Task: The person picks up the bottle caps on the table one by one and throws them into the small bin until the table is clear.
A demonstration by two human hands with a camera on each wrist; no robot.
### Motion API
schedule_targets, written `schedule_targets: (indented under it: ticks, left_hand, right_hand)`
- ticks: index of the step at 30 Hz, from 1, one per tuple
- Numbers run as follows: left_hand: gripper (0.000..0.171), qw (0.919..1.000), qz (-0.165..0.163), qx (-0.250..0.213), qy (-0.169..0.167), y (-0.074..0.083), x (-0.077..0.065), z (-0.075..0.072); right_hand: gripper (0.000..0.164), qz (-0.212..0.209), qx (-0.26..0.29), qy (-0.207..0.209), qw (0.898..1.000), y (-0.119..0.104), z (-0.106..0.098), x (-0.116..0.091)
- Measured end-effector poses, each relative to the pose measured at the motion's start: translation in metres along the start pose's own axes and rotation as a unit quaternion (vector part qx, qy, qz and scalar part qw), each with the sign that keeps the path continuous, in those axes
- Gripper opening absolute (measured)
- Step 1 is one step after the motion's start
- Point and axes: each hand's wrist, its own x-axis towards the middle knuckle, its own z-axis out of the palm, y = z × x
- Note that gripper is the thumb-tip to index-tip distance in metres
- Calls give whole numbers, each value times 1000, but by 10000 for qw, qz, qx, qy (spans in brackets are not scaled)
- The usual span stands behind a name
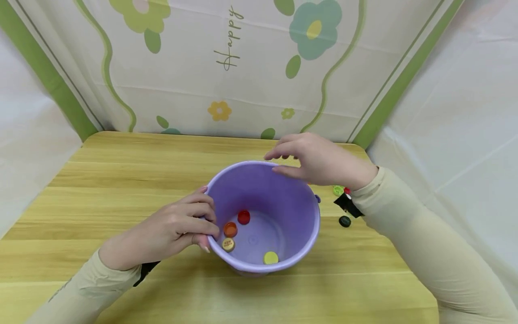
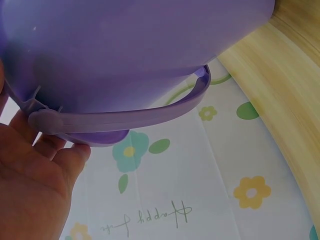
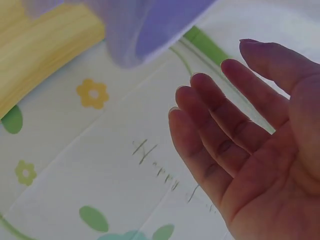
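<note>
A purple bucket (image 1: 279, 202) stands on the wooden table. Inside, on its bottom, lie a red bottle cap (image 1: 243, 217), an orange cap (image 1: 230, 229), a tan cap (image 1: 228, 245) with red print and a yellow cap (image 1: 270, 258). My left hand (image 1: 182, 222) grips the bucket's left rim, fingers over the edge; the left wrist view shows it beside the bucket's handle (image 2: 130, 117). Over the far right rim hovers my right hand (image 1: 315, 157), fingers spread loosely. In the right wrist view that palm (image 3: 270, 165) holds nothing and is apart from the bucket.
To the bucket's right, partly behind the right forearm, lie a light green cap (image 1: 338, 190), a small red piece (image 1: 346, 191) and a black cap (image 1: 345, 221) on the table (image 1: 141, 162). A flowered cloth (image 1: 178, 85) hangs behind the table's far edge.
</note>
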Motion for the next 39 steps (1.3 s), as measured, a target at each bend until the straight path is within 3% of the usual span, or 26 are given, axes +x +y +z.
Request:
schedule_targets:
  ticks: [9, 17, 24, 31, 39]
  left_hand:
    - [25, 10000, 34, 4, 17, 0, 1, 1]
    - [24, 10000, 51, -8, 29, -1, 1, 0]
    - [25, 10000, 25, -6, 2, -1, 1, -1]
    - [23, 10000, -43, -26, -14, 1, 1, -1]
    - [24, 10000, 8, -28, 12, 0, 2, 0]
  right_hand:
    - [24, 774, 17, 272, 9966, 40, -12, -21]
    - [23, 1684, 193, 146, 9854, 72, -6, -47]
    - [26, 2390, 200, -160, 9707, 101, 16, -77]
    - [30, 2692, 389, -418, 9614, 132, 48, -99]
    - [34, 3029, 769, -582, 9481, 158, 84, -109]
